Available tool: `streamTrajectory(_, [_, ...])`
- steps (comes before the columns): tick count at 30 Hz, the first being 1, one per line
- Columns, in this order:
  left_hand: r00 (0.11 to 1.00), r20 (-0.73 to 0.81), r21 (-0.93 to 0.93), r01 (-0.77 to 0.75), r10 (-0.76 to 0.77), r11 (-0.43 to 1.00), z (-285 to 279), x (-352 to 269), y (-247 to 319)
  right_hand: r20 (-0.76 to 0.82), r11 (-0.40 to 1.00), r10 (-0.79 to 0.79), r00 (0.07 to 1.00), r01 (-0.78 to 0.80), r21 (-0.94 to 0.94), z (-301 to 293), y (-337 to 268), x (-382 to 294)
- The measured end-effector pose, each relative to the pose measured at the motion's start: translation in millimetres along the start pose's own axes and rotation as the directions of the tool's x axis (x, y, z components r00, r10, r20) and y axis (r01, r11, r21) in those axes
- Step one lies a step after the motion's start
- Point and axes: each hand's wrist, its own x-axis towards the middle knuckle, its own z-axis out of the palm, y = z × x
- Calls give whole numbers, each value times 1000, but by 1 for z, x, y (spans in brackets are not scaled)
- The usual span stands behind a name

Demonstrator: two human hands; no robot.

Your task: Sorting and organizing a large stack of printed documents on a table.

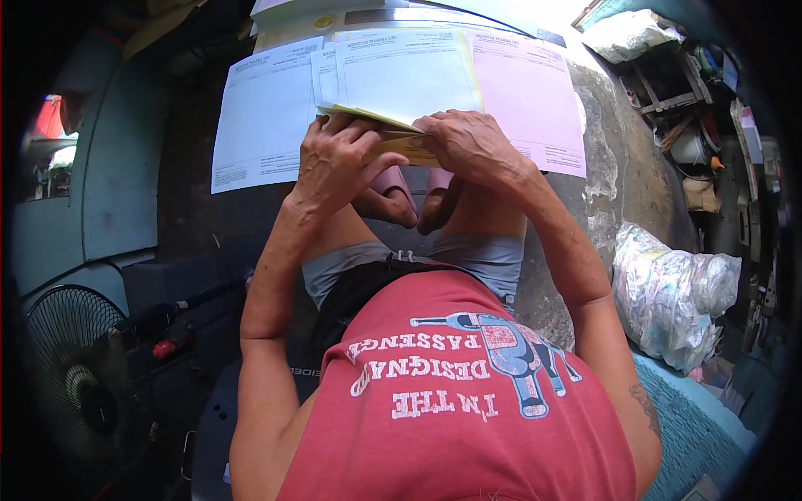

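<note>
Before me a stack of printed paper forms [407,78] lies on a table, a white sheet on top and yellow edges showing. Its near edge is bent up, and yellow sheets [410,150] show below the fold. My left hand [341,153] grips the left part of this bent edge, its fingers over the paper and its thumb towards the right. At the right part, my right hand [467,144] holds the sheets with curled fingers; its fingertips are partly hidden. White forms [266,119] lie to the left, pink forms [526,106] to the right.
A small round yellow container [323,23] sits behind the papers. To my left stands a fan [78,357]. A clear plastic bag of scraps [673,294] lies at right by a teal ledge [683,413]. Farther right is a cluttered wooden stand [670,81].
</note>
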Motion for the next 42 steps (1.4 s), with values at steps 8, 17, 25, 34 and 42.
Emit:
streamTrajectory(8, [1000,23,124,-12,9,992,-5,7,-1,54,997,34,998,-37,61,-14,0,7])
streamTrajectory(17, [996,33,122,73,-77,990,-11,15,0,84,994,76,994,-82,68,-8,8,14])
streamTrajectory(25, [988,-150,272,-2,44,962,-15,23,5,36,998,21,999,-18,-62,-11,4,16])
streamTrajectory(34, [889,-249,-10,-399,384,917,53,23,111,-363,798,-488,794,237,-554,-65,12,-1])
streamTrajectory(42, [970,13,161,-240,241,957,122,42,110,-437,855,-263,860,-2,-518,-51,100,-74])
